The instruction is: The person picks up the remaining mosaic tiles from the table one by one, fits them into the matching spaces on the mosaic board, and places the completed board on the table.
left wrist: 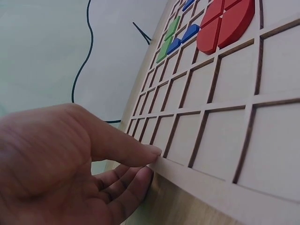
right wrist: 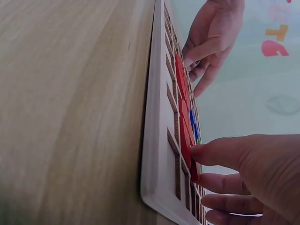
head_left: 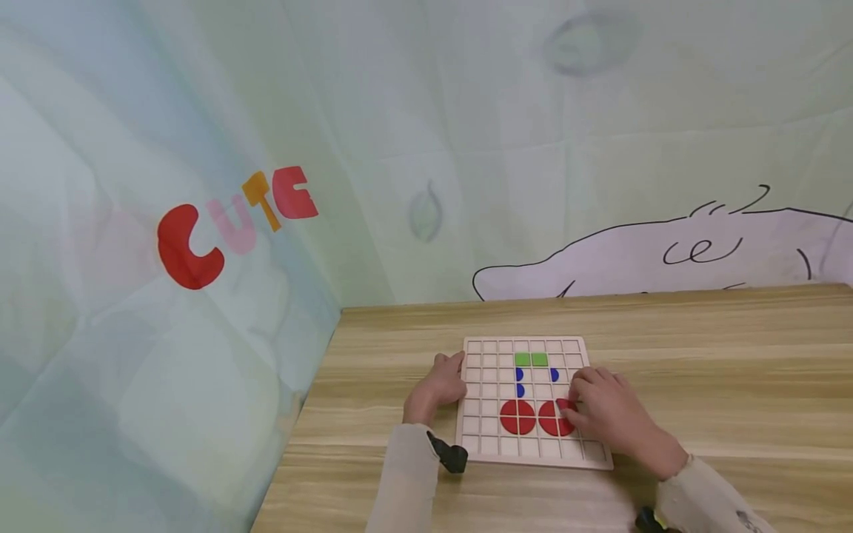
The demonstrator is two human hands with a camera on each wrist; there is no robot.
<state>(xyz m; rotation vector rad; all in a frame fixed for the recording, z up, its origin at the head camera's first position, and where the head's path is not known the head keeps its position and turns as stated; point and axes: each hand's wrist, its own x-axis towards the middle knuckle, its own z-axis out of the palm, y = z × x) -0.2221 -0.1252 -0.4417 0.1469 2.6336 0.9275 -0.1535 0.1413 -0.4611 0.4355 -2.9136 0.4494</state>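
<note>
A pale wooden grid board [head_left: 489, 445] lies on the table. My left hand [head_left: 440, 383] holds its left edge, the thumb on the rim and the other fingers against the side in the left wrist view. Near the right side, my right hand [head_left: 609, 411] pinches a red quarter-circle piece [right wrist: 194, 172] between thumb and index finger over the right red group. Beside it, a full red circle [head_left: 509, 417] of quarter pieces fills several cells. Higher up sit two green squares [head_left: 531, 360] and blue half-circle pieces [head_left: 520, 374]. My right fingers partly cover the right red group.
The wood-grain table [head_left: 733, 370] stretches to both sides of the board. Behind it hangs a printed cloth [head_left: 433, 111] with cartoon lines and coloured letters. Dark straps [head_left: 449, 454] circle both wrists.
</note>
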